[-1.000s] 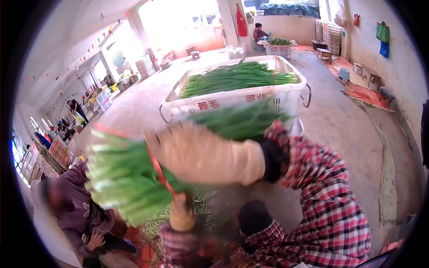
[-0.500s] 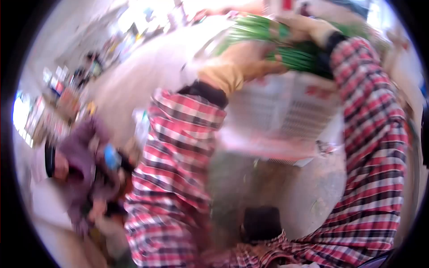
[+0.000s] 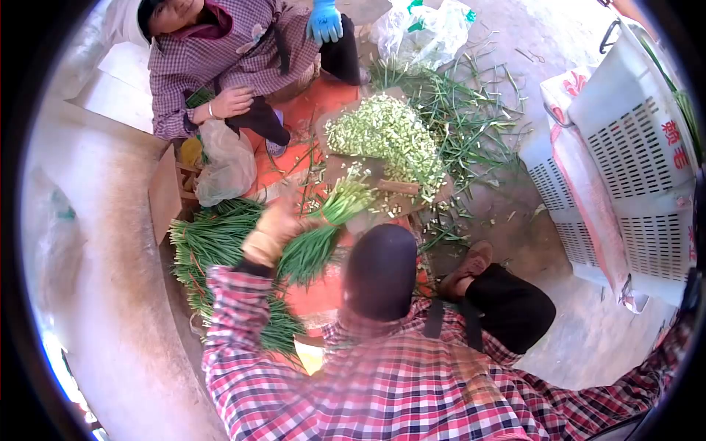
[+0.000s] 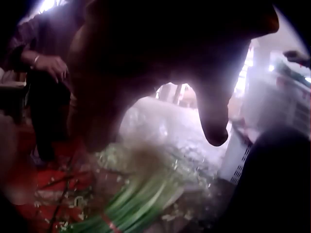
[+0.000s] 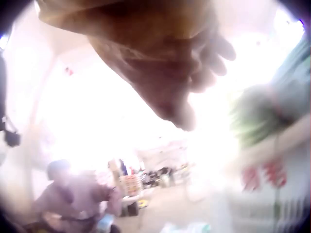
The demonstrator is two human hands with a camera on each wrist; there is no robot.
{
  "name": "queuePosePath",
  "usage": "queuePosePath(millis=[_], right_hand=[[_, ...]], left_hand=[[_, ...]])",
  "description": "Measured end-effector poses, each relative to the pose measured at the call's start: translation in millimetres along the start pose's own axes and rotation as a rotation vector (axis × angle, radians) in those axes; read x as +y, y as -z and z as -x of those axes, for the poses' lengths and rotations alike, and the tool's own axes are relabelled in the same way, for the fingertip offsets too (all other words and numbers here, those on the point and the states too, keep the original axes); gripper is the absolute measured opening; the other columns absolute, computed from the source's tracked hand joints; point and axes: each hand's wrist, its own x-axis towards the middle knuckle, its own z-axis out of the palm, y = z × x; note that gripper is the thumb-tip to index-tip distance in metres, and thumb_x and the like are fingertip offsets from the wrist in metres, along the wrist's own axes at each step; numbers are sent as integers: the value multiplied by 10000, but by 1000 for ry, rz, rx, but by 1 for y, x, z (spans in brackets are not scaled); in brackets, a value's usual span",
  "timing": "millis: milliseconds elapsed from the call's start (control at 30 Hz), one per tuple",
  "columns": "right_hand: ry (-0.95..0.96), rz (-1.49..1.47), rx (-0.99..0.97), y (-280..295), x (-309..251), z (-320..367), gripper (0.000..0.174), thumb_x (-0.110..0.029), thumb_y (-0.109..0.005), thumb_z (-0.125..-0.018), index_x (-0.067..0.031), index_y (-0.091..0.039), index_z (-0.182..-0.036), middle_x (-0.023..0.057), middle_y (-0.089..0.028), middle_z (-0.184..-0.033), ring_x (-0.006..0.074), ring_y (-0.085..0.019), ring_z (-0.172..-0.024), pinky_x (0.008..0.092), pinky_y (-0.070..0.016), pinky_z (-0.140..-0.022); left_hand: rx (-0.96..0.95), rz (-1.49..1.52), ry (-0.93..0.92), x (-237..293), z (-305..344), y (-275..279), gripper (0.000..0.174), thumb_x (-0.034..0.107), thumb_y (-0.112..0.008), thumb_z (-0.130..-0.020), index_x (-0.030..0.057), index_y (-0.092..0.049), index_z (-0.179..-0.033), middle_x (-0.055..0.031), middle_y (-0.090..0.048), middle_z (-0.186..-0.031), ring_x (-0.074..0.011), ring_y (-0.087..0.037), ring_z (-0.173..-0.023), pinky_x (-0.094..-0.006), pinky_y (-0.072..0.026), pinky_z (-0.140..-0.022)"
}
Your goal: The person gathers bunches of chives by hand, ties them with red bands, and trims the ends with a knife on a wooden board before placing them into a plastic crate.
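My left hand (image 3: 273,229), in a tan glove and blurred, hovers at a banded bundle of chives (image 3: 312,246) on the ground. In the left wrist view the left hand (image 4: 160,53) is a dark shape, thumb and fingers spread apart, with the bundle (image 4: 129,206) below. A larger pile of chives (image 3: 213,242) lies beside it. My right hand (image 5: 160,63), seen in the right wrist view, holds nothing and has loosely extended fingers. Near it a blurred bundle (image 5: 257,114) rests in the white crate (image 5: 291,143) with red characters.
White slotted crates (image 3: 632,147) stand on the right, a pink-and-white sack (image 3: 588,184) against them. Ahead are chopped pale stem ends (image 3: 390,136), a wooden block (image 3: 398,187) and scattered leaves (image 3: 471,117). Another person (image 3: 228,51) sits at upper left; a low wall (image 3: 118,242) runs along the left.
Both hands carried a chive bundle to the crate and let it go there. The head view then turned down and left, and my left hand came back over the chives on the ground.
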Motion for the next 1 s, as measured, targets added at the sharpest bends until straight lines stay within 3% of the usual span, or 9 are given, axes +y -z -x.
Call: queuePosePath(millis=[33, 100, 167, 367, 433, 533, 833, 900, 1000], right_hand=[[-73, -267, 82, -26, -36, 16, 443, -20, -615, -857, 69, -493, -1274, 138, -658, -1029, 175, -620, -854, 277, -482, -817], [-277, -446, -42, -101, -51, 54, 393, -165, -687, -838, -28, -567, -1187, 114, -658, -1066, 228, -623, -984, 309, -482, -880], [339, -412, -152, -139, -149, 50, 420, -114, -715, -784, -51, -578, -1176, 147, -651, -1034, 282, -632, -950, 344, -499, -854], [263, -560, -618, -347, -302, 43, 177, -113, -480, -866, -33, -603, -963, 191, -637, -734, 375, -646, -712, 468, -522, -631], [301, -523, -681, -415, -340, 41, 259, -169, -528, -878, -60, -519, -1113, 201, -629, -780, 385, -630, -754, 489, -498, -661], [169, -553, -801, -449, -392, 33, 546, -317, -593, -853, -106, -387, -1313, 217, -645, -887, 396, -629, -845, 483, -498, -736], [252, -418, -817, -456, -411, 38, 709, -347, -542, -895, -158, -182, -1476, 186, -621, -1006, 375, -633, -864, 509, -505, -716], [54, -593, -902, -444, -391, 40, 548, -370, -539, -912, -159, -379, -1391, 222, -637, -955, 378, -636, -865, 477, -499, -744], [-150, -894, -710, -426, -357, 62, 467, -293, -596, -889, -170, -497, -1329, 209, -642, -1003, 334, -651, -886, 401, -508, -772]], left_hand=[[-28, -49, 61, -27, -4, -23, 1287, 616, -794, -573, 3, -110, -1476, -267, -329, -1445, -399, -356, -1323, -365, -289, -1096], [19, -551, 57, -80, -28, -84, 1480, 682, -784, -448, 38, 54, -1484, -151, -63, -1563, -310, -69, -1441, -518, -133, -1133], [18, -700, 114, -85, -48, -119, 1533, 699, -774, -408, 50, 113, -1476, -124, -11, -1570, -293, -14, -1448, -624, -108, -1094], [149, -405, 66, -74, -96, -154, 1466, 559, -837, -473, 31, 101, -1469, -303, -62, -1508, -435, -53, -1415, -666, -109, -1065], [167, -501, 34, -77, -123, -151, 1386, 495, -839, -526, 3, 54, -1465, -372, -168, -1443, -487, -186, -1362, -622, -253, -1042], [268, -473, 29, -100, -161, -157, 1341, 367, -880, -525, 29, 9, -1470, -319, -378, -1347, -440, -509, -1132, -450, -470, -909], [5, 128, -49, -87, -130, -92, 722, 261, -759, -735, 26, -382, -1304, -157, -609, -1147, -268, -622, -1031, -324, -499, -882], [-147, 514, 40, -67, -112, -79, 757, 185, -762, -655, -7, -393, -1287, -204, -582, -1185, -313, -588, -1087, -364, -464, -929], [-148, 283, 138, -91, -135, -122, 777, 222, -771, -640, -11, -399, -1281, -204, -584, -1184, -321, -591, -1078, -374, -465, -919]])
